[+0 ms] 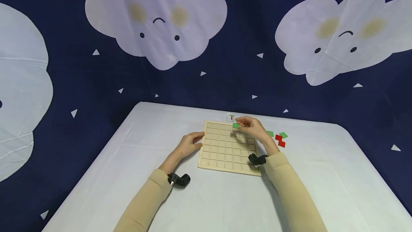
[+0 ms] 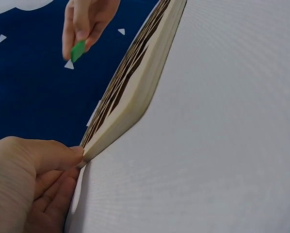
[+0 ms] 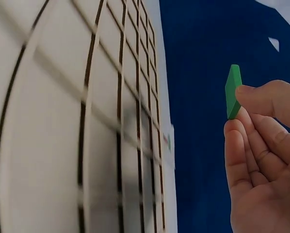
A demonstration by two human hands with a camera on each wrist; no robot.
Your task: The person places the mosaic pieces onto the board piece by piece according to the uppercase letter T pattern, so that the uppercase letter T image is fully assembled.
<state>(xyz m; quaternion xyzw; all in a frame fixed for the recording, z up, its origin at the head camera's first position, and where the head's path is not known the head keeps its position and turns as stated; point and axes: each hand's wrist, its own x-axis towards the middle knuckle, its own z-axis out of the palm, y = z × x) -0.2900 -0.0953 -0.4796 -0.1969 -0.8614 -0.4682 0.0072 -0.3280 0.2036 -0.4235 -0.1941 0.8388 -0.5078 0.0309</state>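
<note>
Pinching a thin green tile (image 1: 236, 125) between thumb and fingers, I held my right hand (image 1: 253, 128) over the far part of a pale wooden grid board (image 1: 225, 149), the piece raised clear of its squares. The fingers of my left hand (image 1: 189, 144) were bent and gripped the board's left edge. I saw no tile set into the squares in view, though my right hand and forearm hid some of them, so I judged the work to be near its start. Besides the piece I held, what seemed left lay right of the board: two loose green square tiles (image 1: 283, 135) and, just beside them, two red square tiles (image 1: 281, 144). Past the board's far edge lay a small white printed card (image 1: 229, 118) with a coloured figure on a grid, too small for me to make out.

The board lay flat on a white-covered worktop (image 1: 225, 207), and my hand's soft shadow fell across its squares. Behind the far side hung a navy cloth backdrop (image 1: 241, 46) printed with pale clouds (image 1: 161, 47), their simple faces upside down, and small white triangles (image 1: 203, 73). My beige sleeves (image 1: 145, 203) reached in from the near side, a black wrist camera (image 1: 180, 180) at each wrist.
</note>
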